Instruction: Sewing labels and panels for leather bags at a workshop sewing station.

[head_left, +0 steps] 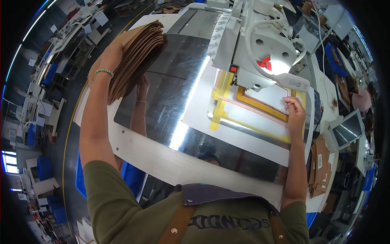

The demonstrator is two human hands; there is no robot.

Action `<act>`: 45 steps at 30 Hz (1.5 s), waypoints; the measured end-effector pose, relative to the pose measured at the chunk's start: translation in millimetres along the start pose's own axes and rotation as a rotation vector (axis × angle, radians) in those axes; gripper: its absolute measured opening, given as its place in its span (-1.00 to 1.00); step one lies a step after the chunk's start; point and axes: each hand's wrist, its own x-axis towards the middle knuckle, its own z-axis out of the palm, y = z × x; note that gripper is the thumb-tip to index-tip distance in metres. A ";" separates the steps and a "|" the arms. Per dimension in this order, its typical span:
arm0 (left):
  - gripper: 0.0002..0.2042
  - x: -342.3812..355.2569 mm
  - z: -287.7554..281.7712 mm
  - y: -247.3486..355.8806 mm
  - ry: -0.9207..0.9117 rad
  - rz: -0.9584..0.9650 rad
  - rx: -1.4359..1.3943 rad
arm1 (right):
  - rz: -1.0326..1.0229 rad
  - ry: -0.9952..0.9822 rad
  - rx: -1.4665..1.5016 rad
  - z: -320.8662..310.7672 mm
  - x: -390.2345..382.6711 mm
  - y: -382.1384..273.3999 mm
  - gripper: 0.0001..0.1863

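Left hand point(106, 61) grips brown leather pieces point(136, 53); right hand point(295, 112) pinches the yellow frame point(260, 105), grip closed.

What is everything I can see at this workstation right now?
Sewing machine: one, white, top centre, over the frame.
Frame: one, yellow, flat under the machine.
Table: one, shiny metal, centre.
Brown sheets: one stack, brown, held up at upper left.
Brown pieces: one pile, brown, right edge.
Screen: one, grey, right.
Bins: blue, below the table.
Left hand: grips the brown sheets.
Right hand: touches the frame.
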 end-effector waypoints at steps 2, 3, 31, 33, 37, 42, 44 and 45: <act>-0.81 3.5 7.2 4.9 0.065 0.083 0.077 | -0.024 0.000 -0.019 0.8 -2.5 -2.0 -0.77; -0.81 6.4 9.2 1.2 0.067 0.085 0.076 | -0.026 -0.001 -0.020 1.1 -0.8 -1.9 -0.77; -0.68 -256.1 -59.7 179.8 0.117 0.390 -0.262 | -0.825 -0.449 -0.511 110.9 -32.7 -122.2 -0.80; -0.71 -265.5 -64.3 178.3 0.147 0.369 -0.243 | -0.922 -0.440 -0.554 134.7 -29.4 -120.3 -0.80; -0.82 -291.3 -59.5 154.4 0.178 0.270 -0.248 | -0.954 -0.477 -0.776 168.9 -19.1 -114.1 -0.74; -0.88 -305.8 -62.4 131.9 0.193 0.224 -0.250 | -0.931 -0.484 -0.857 180.2 -17.8 -106.0 -0.82; -0.89 -303.1 -58.3 123.6 0.150 0.215 -0.219 | -0.995 -0.397 -0.768 175.0 -18.2 -107.5 -0.89; -0.84 -297.6 -56.4 121.2 0.156 0.238 -0.208 | -0.986 -0.398 -0.778 173.3 -20.2 -108.3 -0.89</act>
